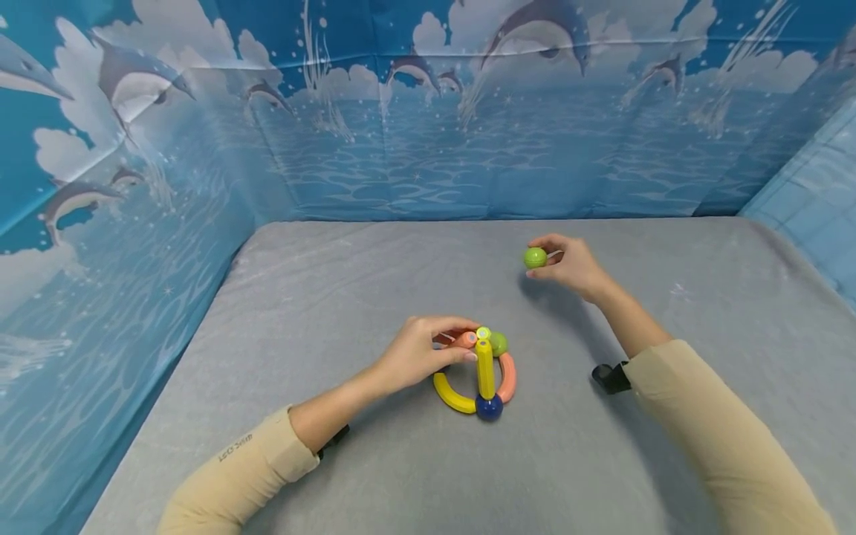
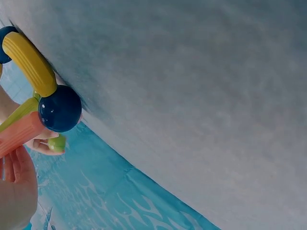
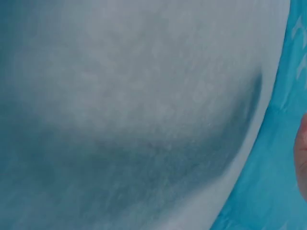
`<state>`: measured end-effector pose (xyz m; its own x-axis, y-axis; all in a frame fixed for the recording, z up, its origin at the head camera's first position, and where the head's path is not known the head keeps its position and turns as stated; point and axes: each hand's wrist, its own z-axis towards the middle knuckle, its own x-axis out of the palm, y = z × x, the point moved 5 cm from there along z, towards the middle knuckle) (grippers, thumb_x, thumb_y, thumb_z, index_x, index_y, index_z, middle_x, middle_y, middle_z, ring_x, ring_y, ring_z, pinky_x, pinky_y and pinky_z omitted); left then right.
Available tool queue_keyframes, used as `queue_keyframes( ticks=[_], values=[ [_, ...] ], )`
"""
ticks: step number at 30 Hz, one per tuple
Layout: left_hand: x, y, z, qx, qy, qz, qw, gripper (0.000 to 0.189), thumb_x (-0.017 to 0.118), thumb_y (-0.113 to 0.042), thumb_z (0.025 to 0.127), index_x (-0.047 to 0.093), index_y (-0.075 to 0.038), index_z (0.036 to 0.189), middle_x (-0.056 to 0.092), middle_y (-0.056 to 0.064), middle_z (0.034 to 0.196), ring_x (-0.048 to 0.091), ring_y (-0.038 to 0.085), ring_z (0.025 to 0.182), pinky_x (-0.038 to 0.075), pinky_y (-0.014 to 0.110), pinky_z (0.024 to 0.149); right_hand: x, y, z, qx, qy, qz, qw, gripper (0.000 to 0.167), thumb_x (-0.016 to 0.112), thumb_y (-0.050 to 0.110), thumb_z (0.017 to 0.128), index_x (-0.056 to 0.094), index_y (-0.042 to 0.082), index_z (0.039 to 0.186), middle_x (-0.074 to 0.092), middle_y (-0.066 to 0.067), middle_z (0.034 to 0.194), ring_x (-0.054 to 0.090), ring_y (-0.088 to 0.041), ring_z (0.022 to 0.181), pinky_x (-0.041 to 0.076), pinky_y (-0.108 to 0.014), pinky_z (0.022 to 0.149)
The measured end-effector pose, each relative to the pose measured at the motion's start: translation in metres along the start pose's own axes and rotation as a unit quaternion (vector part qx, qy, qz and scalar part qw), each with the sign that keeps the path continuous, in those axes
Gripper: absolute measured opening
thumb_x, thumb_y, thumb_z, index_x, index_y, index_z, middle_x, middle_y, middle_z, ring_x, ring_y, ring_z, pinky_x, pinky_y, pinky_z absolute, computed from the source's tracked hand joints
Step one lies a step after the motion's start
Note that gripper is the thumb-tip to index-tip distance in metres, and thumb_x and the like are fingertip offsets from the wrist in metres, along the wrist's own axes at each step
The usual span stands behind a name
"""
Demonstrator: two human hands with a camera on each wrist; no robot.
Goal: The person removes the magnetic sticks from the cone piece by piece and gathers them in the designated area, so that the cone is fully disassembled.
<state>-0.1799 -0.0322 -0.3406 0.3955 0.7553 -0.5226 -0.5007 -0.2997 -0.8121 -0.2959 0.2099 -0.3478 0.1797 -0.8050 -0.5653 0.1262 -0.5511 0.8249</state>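
My left hand point(image 1: 416, 353) holds a coral rod point(image 1: 466, 339) near its upper end, fingers and thumb around it. This rod leans inward with a yellow rod point(image 1: 485, 371) and a light green rod point(image 2: 19, 114), their tops close together. They rise from a ring on the table, made of a curved yellow piece point(image 1: 455, 395), a curved coral piece point(image 1: 509, 377), a dark blue ball point(image 1: 489, 408) and a green ball point(image 1: 498, 343). Farther back on the right, my right hand point(image 1: 571, 267) pinches a loose green ball point(image 1: 535, 258) between thumb and fingers, above the cloth.
A grey cloth point(image 1: 348, 290) covers the table. Blue dolphin-print curtains point(image 1: 414, 163) hang along its back and left edges, and a pale blue one point(image 1: 822, 193) hangs at the right. A black wrist strap mount point(image 1: 611, 378) sticks out from the right sleeve.
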Motion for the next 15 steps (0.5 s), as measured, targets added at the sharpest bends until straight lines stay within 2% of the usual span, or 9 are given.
queue_keyframes(
  ticks=[7,15],
  values=[
    [0.0,0.001,0.001,-0.001,-0.001,-0.011,0.9999,0.037,0.074,-0.011,0.08,0.065,-0.008,0.116,0.067,0.0,0.105,0.062,0.008,0.087,0.05,0.023,0.077,0.0,-0.018,0.017,0.027,0.0,-0.041,0.9988,0.05,0.07,0.006,0.082,0.051,-0.002,0.127,0.048,-0.024,0.121,0.048,-0.033,0.101,0.044,-0.038,0.077],
    [0.0,0.003,0.001,-0.002,0.003,-0.018,0.9998,0.036,0.073,-0.01,0.081,0.065,-0.008,0.116,0.067,0.001,0.104,0.061,0.008,0.086,0.05,0.023,0.077,0.009,-0.032,0.025,0.059,0.016,-0.042,0.9972,0.052,0.07,0.004,0.082,0.049,-0.003,0.129,0.045,-0.027,0.123,0.047,-0.038,0.107,0.045,-0.041,0.08]
  ],
)
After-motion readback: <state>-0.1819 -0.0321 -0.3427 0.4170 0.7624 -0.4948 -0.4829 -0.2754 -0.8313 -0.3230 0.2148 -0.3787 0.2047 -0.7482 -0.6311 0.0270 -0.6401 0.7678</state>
